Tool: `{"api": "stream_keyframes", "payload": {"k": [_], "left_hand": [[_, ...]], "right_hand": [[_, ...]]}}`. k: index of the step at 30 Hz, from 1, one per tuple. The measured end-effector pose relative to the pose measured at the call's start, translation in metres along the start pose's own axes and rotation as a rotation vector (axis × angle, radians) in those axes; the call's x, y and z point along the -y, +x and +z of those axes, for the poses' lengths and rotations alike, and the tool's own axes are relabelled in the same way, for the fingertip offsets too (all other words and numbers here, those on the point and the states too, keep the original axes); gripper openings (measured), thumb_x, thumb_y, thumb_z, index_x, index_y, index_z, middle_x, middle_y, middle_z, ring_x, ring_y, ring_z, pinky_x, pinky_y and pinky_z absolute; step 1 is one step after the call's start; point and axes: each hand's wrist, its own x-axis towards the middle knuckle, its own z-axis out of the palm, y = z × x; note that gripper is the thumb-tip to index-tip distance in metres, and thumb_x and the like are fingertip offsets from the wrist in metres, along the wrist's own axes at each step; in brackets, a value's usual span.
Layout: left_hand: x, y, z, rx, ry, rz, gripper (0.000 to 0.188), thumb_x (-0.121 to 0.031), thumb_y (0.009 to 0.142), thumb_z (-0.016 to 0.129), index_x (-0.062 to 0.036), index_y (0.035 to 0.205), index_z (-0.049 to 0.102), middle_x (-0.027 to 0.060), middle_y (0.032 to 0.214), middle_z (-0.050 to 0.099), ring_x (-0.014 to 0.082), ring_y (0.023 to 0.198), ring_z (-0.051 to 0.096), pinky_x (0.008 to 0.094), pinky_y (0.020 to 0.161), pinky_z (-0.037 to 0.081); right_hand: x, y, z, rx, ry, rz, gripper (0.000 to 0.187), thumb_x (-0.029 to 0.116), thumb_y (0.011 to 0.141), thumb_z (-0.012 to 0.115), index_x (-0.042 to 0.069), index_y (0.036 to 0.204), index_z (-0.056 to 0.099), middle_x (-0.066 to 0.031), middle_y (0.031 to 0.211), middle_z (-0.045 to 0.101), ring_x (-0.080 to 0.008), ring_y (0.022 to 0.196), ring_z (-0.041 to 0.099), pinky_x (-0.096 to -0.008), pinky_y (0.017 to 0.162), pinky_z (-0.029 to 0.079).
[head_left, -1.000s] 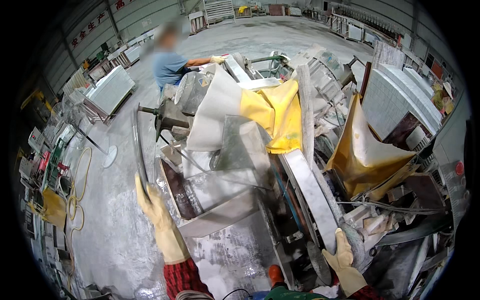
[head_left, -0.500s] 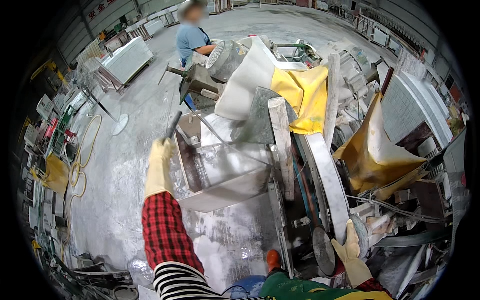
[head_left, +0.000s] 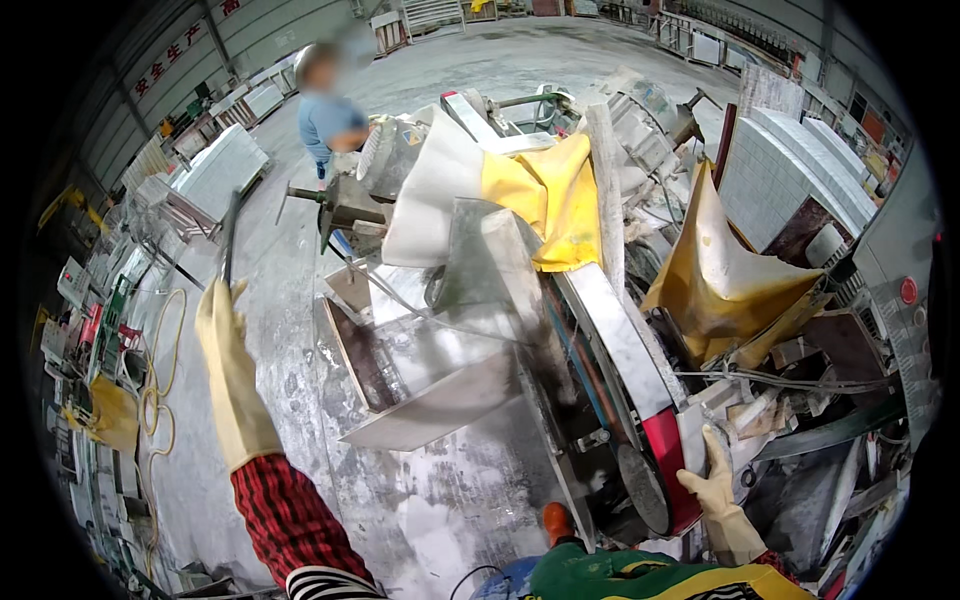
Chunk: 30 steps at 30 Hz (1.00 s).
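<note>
— While we look down over the machine, where do our hands stand?

— Our left hand (head_left: pixel 228 370), in a pale rubber glove, is raised at the left with the fingers pressed around a thin dark rod (head_left: pixel 229 240) that stands nearly upright above the fist. Our right hand (head_left: pixel 715 490), gloved alike, lies low at the right with fingers spread flat against the red end of the long belt arm (head_left: pixel 620 350); it pinches nothing.

— And where does the rod lie against the rest?

— We find it well apart from the machine, over the wet grey floor (head_left: pixel 300 300). Between our two hands sits the grey stone slab (head_left: pixel 450 400) on its bed, with a clear splash guard (head_left: pixel 490 260) upright behind it.

— What crowds the place?

— A yellow cloth (head_left: pixel 550 195) hangs over the top of the arm, and a second yellow sheet (head_left: pixel 720 270) sags to the right among wires and scrap. Another person (head_left: pixel 330 120) in a blue shirt stands beyond the machine, near stacked slabs (head_left: pixel 215 175).
</note>
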Motion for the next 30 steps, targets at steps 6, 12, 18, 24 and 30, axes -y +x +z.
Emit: {"api": "stream_keyframes", "payload": {"k": [6,12,18,24,30], "left_hand": [[-0.032,0.055,0.081,0.093,-0.102,-0.01,0.04,-0.028,0.1,0.058,-0.0006,0.128,0.057,0.0161,0.096,0.075,0.004,0.045,0.038,0.0183,0.04,0.03],[-0.017,0.087,0.124,0.101,-0.217,0.086,0.029,-0.026,0.1,0.057,0.0013,0.094,0.058,0.0123,0.076,0.069,0.0069,0.043,0.045,0.0201,0.038,0.033],[-0.001,0.064,0.124,0.226,-0.327,-0.167,0.033,-0.026,0.101,0.058,0.0062,0.105,0.062,0.0105,0.081,0.069,0.0059,0.05,0.051,0.0169,0.043,0.043],[-0.006,0.037,0.117,0.138,-0.328,-0.228,0.031,-0.026,0.097,0.062,0.003,0.11,0.061,0.019,0.094,0.073,0.0064,0.05,0.055,0.0149,0.041,0.048],[-0.038,-0.007,0.095,0.14,-0.184,-0.21,0.031,-0.024,0.099,0.058,0.0032,0.113,0.06,0.0181,0.094,0.072,0.0064,0.051,0.053,0.0154,0.045,0.047]], "right_hand": [[0.059,0.016,0.032,0.033,0.524,0.241,0.083,0.002,0.08,0.079,0.001,0.152,0.04,-0.0063,0.109,0.064,-0.0121,0.082,0.059,-0.0231,0.063,0.046],[0.015,0.021,0.045,0.05,0.538,0.123,0.103,0.015,0.069,0.093,-0.001,0.154,0.036,-0.0166,0.146,0.052,-0.0267,0.126,0.055,-0.0382,0.102,0.046],[0.055,0.048,0.04,-0.044,-0.372,-0.083,0.092,0.028,0.069,0.084,0.0,0.148,0.046,-0.0279,0.143,0.052,-0.0441,0.132,0.05,-0.0445,0.113,0.039],[0.054,0.069,0.064,-0.078,-0.312,-0.108,0.08,0.022,0.077,0.076,-0.002,0.147,0.045,-0.0315,0.141,0.052,-0.0443,0.132,0.051,-0.0452,0.113,0.04],[0.017,0.072,0.069,-0.072,-0.418,-0.289,0.082,0.023,0.08,0.076,0.002,0.151,0.038,-0.0295,0.144,0.05,-0.044,0.132,0.049,-0.0455,0.111,0.041]]}}
